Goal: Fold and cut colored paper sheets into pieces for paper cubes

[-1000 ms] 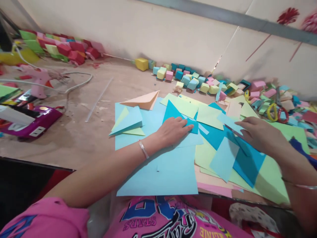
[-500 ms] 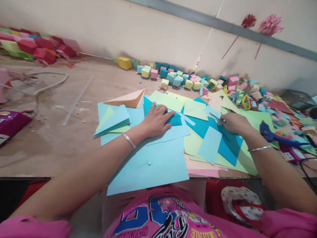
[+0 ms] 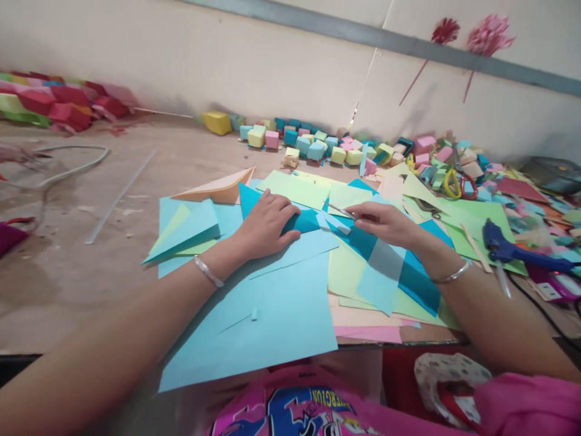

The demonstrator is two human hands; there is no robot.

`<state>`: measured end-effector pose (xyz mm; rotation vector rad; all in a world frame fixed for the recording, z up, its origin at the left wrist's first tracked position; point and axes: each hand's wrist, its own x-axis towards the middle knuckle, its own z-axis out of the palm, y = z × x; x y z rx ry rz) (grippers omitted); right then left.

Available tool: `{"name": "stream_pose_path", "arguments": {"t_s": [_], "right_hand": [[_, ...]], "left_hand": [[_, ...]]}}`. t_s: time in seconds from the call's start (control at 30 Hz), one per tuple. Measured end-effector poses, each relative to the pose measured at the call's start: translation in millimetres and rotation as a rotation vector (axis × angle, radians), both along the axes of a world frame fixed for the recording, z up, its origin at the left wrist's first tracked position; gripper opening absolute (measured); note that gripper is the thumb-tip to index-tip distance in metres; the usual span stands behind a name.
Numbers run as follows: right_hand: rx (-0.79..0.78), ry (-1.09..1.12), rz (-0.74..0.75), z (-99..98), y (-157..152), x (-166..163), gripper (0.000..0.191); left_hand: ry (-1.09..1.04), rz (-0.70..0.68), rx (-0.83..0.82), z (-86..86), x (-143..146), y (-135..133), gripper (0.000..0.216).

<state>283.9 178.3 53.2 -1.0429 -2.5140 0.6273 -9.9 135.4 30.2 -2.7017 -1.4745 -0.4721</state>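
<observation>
My left hand [image 3: 269, 225] lies with its fingers spread on a folded dark-blue paper piece [image 3: 247, 197], pressing it down on a stack of paper. Under that hand is a large light-blue sheet [image 3: 272, 309], its near corner hanging over the table edge. My right hand [image 3: 379, 223] is closed around a slim, dark, pointed tool [image 3: 341, 211]; its kind cannot be made out. The tool's tip points left, towards the dark-blue paper. Beneath the tool lies a small light-blue strip [image 3: 333, 222]. A folded light-blue piece [image 3: 186, 227] rests to the left.
A peach folded paper [image 3: 218, 184] lies behind the stack. Small paper boxes [image 3: 313, 145] line the wall. On the right are a blue glue gun [image 3: 503, 245], yellow-and-red-handled scissors [image 3: 463, 188] and paper scraps. A clear glue stick [image 3: 120, 197] lies left, near a cable [image 3: 77, 169].
My right hand has moved left and lifted the slim tool from the papers on the right towards my left hand. My left hand stays on the dark-blue paper; the camera view has shifted.
</observation>
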Motion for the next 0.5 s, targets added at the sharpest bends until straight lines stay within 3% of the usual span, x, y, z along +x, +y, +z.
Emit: {"name": "stream_pose_path", "arguments": {"t_s": [0.2,0.5], "right_hand": [[0.098,-0.271,-0.057,1.0,-11,-4,0.037],[0.139,-0.261,-0.055,-4.4,-15,-8,0.029]], "left_hand": [[0.003,-0.048,-0.050,0.0,-4,3,0.044],[-0.047,-0.112,0.010,-6.4,0,4,0.034]]}}
